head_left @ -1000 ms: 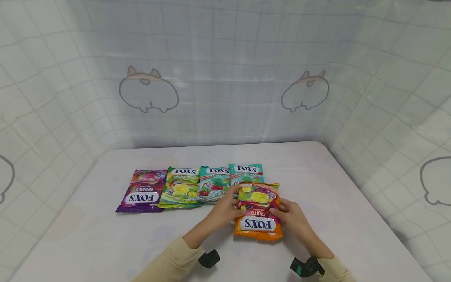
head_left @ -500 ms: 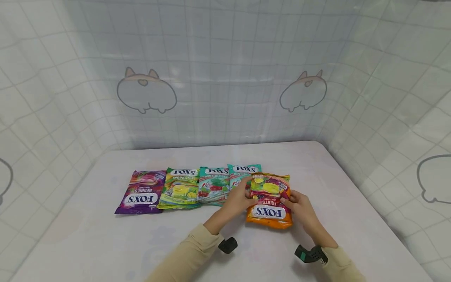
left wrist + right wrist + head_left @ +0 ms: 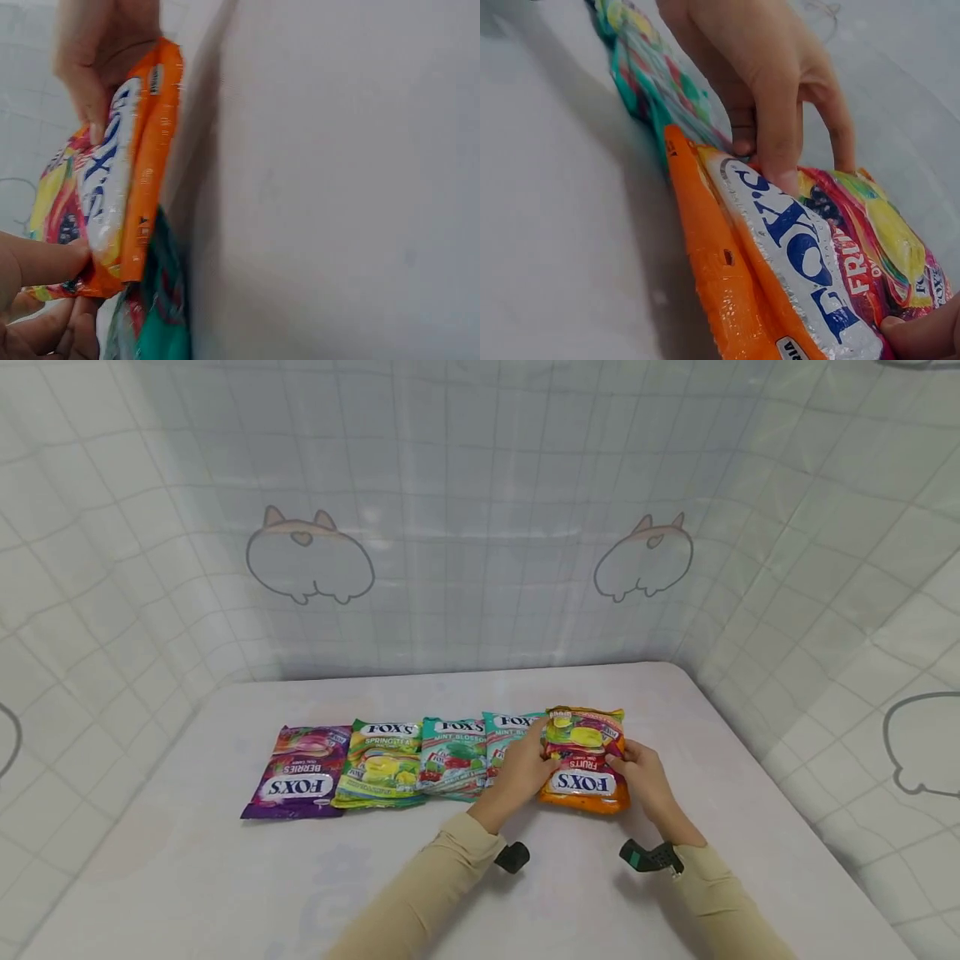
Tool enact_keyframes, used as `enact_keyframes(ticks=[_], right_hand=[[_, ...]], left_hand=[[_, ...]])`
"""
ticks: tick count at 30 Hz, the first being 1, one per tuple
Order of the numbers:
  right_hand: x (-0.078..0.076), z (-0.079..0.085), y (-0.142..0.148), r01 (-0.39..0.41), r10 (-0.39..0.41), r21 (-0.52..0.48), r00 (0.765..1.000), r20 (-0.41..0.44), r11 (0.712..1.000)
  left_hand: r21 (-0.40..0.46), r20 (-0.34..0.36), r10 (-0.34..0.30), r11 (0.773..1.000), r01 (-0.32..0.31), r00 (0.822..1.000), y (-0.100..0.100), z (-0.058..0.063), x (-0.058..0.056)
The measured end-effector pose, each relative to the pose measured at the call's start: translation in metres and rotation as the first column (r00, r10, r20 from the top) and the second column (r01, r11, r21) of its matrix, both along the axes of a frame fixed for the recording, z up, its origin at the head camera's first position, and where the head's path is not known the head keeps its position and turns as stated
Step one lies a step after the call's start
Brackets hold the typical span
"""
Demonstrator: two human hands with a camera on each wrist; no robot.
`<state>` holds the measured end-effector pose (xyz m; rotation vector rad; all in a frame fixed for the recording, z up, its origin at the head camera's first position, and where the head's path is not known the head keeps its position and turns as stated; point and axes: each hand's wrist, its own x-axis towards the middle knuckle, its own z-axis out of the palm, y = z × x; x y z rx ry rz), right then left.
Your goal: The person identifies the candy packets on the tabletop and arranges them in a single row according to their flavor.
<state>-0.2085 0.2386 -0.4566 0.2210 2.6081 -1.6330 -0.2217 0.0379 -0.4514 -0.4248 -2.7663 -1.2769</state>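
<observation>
An orange and red Fox's Fruits candy bag (image 3: 583, 760) is held between both hands at the right end of a row of bags. My left hand (image 3: 525, 767) grips its left side, thumb on the front and fingers behind. On the opposite edge my right hand (image 3: 647, 778) pinches it the same way. The left wrist view has the orange bag (image 3: 112, 180) slightly tilted, its lower seam close over the table. Just left of it lies a teal Mint Blossom bag (image 3: 504, 745), partly covered by my left hand.
Further left in the row are another teal Mint Blossom bag (image 3: 453, 760), a yellow-green Spring Tea bag (image 3: 381, 767) and a purple Berries bag (image 3: 303, 768). They lie on a white table (image 3: 262, 885) with fabric walls behind and beside it.
Both hands have carried the orange candy bag right and away from me, from in front of the teal bags to the row's right end. The other bags stay where they were.
</observation>
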Motion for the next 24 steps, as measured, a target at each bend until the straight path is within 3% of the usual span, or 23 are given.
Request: enact_keyframes(ticks=[4, 7, 13, 18, 24], right_hand=[[-0.006, -0.001, 0.007, 0.01, -0.01, 0.006, 1.0, 0.014, 1.0], [-0.011, -0.003, 0.009, 0.012, -0.012, 0.003, 1.0, 0.013, 1.0], [-0.027, -0.012, 0.01, -0.021, 0.025, 0.085, 0.999, -0.045, 0.996], [-0.036, -0.022, 0.009, -0.025, 0.041, 0.19, 0.996, -0.083, 0.981], [-0.036, -0.025, 0.008, 0.019, 0.013, 0.288, 0.994, -0.107, 0.957]], left_hand=[[0.015, -0.027, 0.011, 1.0, -0.011, 1.0, 0.011, -0.006, -0.005], [-0.061, -0.089, 0.051, 0.997, -0.057, 0.995, 0.016, -0.007, -0.009], [-0.261, -0.251, 0.137, 0.944, -0.203, 0.958, 0.018, -0.007, -0.016], [-0.327, -0.254, 0.174, 0.91, -0.254, 0.951, 0.017, -0.012, -0.017], [-0.361, -0.268, 0.18, 0.892, -0.272, 0.946, 0.017, -0.016, -0.019]])
